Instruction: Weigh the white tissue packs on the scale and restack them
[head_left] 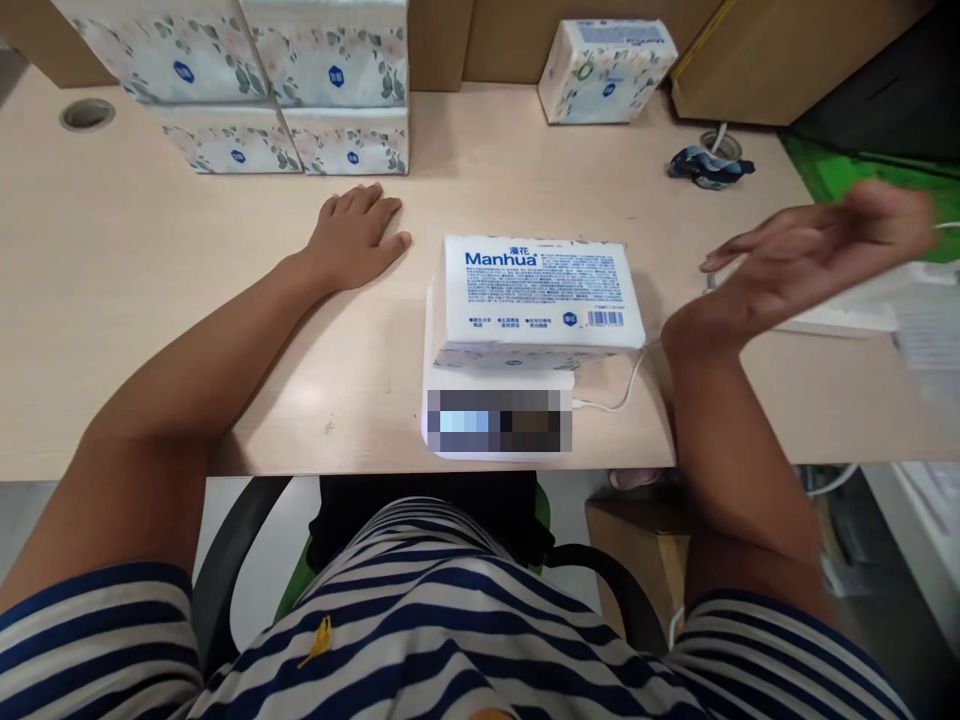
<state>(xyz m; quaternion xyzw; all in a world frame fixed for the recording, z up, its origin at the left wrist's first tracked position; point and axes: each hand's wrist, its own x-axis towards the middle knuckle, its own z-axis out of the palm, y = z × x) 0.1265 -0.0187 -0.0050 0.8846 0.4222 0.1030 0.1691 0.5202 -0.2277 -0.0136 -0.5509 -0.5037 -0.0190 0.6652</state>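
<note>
Where cardboard [510, 45] backs the pale desk [135, 240], the left hand [354, 238] rests unclenched, the right hand [810, 255] hovers empty.

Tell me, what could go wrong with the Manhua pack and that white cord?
The cord runs close by the right hand, which might snag it and tug the white device. That sits near the front edge of the desk, so it could slip off, along with the Manhua pack resting on it.
</note>
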